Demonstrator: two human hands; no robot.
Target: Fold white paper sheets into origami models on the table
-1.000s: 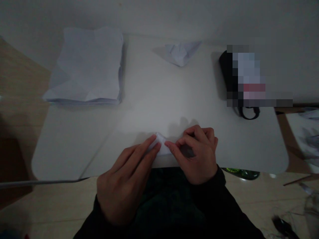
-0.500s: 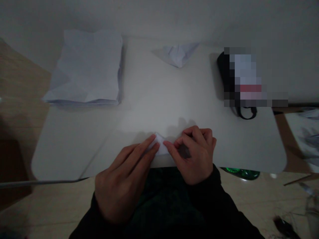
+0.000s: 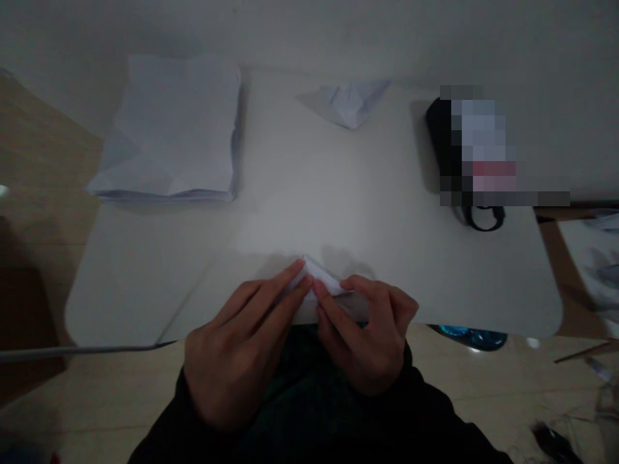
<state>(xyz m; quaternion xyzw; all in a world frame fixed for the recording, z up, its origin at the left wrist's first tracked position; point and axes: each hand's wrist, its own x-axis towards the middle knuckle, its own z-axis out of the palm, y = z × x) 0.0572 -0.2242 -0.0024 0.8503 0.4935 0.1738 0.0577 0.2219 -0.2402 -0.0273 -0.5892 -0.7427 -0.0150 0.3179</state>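
Observation:
A small folded piece of white paper (image 3: pixel 325 277) lies at the table's front edge, between my two hands. My left hand (image 3: pixel 242 345) presses its left part against the table, fingers together and partly covering it. With thumb and fingers, my right hand (image 3: pixel 370 332) grips the right part of the paper, along a slanting folded edge. The paper's peak points away from me. Its lower left part is hidden under my fingers.
A stack of white paper sheets (image 3: pixel 169 129) rests on the white table (image 3: pixel 300 193) at the far left. Another folded paper piece (image 3: pixel 351 106) lies at the back middle. A black pouch (image 3: pixel 438 129), partly blurred out, is at the right, its strap loop toward me.
My right hand has come lower and turned, its fingers now along the paper's right slope. More of the folded right part shows. My left hand has stayed nearly still.

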